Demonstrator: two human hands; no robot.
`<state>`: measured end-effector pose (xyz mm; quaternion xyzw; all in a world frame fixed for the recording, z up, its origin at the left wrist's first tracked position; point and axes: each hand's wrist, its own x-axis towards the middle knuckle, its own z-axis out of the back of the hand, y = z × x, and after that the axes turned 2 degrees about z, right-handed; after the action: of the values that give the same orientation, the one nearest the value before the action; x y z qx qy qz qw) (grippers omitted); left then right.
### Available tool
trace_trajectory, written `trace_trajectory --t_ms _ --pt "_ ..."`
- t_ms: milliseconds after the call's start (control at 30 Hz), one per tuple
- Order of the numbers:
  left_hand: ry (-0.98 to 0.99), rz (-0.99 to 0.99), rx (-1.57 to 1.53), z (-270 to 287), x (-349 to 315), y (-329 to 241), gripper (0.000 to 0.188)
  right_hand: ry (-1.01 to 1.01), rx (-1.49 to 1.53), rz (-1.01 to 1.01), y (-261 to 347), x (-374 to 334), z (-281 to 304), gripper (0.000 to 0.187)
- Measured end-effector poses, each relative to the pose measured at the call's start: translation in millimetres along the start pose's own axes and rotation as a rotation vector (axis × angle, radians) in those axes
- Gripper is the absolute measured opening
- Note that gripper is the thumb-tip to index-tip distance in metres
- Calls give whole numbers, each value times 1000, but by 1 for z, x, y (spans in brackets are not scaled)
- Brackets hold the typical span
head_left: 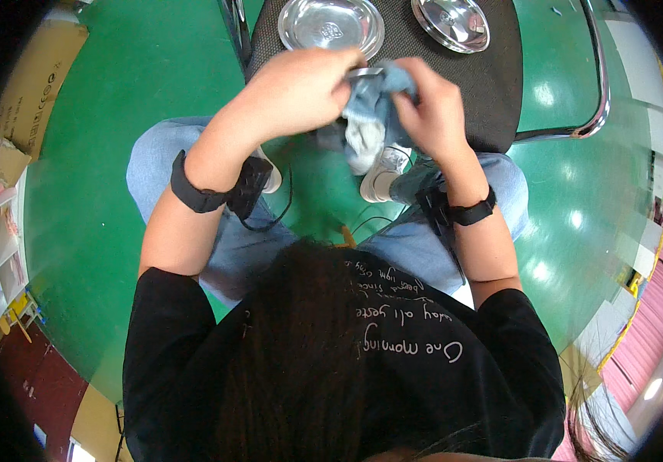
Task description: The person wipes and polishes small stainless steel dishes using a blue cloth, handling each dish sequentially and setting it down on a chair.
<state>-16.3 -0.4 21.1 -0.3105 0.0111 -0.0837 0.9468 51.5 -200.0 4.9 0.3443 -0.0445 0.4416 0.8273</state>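
Note:
Above the front edge of a dark chair seat [479, 96], my two hands meet around a blue-grey cloth [370, 104] with a pale patch. My left hand [300, 86] has its fingers closed around a shiny metal piece [365, 72]; only a narrow rim shows, so its kind is hidden. Bunched cloth is gripped in my right hand [435, 104], pressed against that metal. Both hands are slightly blurred. Just beyond my left hand, a round shallow steel dish [331, 27] lies on the seat. Another round steel piece [454, 21], perhaps a lid or stacked dishes, sits farther right.
The chair's curved chrome frame [594, 123] rises at the right, over a green floor [570, 181]. My knees and shoes are below the seat edge. At the far left stand a cardboard box [35, 85] and a white shelf [0, 254] holding small items.

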Motion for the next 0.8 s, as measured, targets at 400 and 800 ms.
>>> trace_trajectory --t_ms 400,800 --pt "-450 134 -321 -16 6 -9 38 -535 496 -319 -28 1 -16 23" --pt "-182 -96 -128 -1 0 7 36 -253 274 -248 -19 -4 -10 20"
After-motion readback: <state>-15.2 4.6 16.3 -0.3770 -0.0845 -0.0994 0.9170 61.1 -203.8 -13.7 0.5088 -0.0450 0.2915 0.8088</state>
